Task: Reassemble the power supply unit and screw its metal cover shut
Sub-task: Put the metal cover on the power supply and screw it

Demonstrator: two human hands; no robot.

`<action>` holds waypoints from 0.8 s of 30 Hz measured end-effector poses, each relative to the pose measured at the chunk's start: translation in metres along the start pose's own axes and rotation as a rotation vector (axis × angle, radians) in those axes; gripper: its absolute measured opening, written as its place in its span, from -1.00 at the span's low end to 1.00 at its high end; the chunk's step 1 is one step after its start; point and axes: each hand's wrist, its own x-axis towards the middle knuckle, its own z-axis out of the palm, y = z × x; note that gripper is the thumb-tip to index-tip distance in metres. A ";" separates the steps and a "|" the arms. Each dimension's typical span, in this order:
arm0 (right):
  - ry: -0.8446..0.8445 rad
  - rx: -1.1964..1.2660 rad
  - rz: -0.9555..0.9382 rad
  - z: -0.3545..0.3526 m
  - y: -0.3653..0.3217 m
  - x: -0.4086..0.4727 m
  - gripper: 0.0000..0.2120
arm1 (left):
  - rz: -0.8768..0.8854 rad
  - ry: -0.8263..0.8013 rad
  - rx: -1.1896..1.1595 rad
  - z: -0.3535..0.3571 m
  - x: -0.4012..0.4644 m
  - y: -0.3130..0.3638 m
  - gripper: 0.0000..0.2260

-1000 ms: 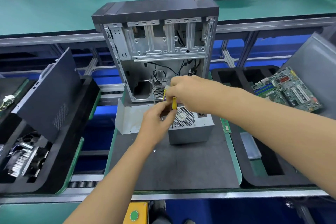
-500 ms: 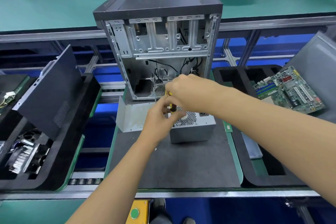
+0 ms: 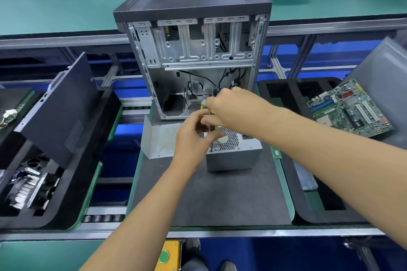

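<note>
At the frame's center, the right hand (image 3: 233,110) grips a yellow screwdriver (image 3: 213,126) over the power supply (image 3: 233,152); the left hand (image 3: 193,138) pinches its shaft.

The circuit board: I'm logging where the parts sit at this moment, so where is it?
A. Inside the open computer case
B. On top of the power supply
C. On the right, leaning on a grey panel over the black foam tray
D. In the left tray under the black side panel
C: the circuit board lies at the right, propped on the grey panel above the black foam tray, apart from the computer case.
</note>
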 end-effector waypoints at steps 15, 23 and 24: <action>0.313 0.634 0.460 0.006 0.077 -0.046 -0.83 | -0.060 -0.202 0.230 -0.018 0.000 -0.043 0.06; 0.250 1.266 1.269 0.186 0.109 -0.140 -0.76 | 0.174 -0.591 0.852 0.012 0.039 -0.051 0.10; 0.232 1.249 1.338 0.204 0.097 -0.143 -0.77 | 0.184 -0.644 0.911 0.017 0.043 -0.051 0.10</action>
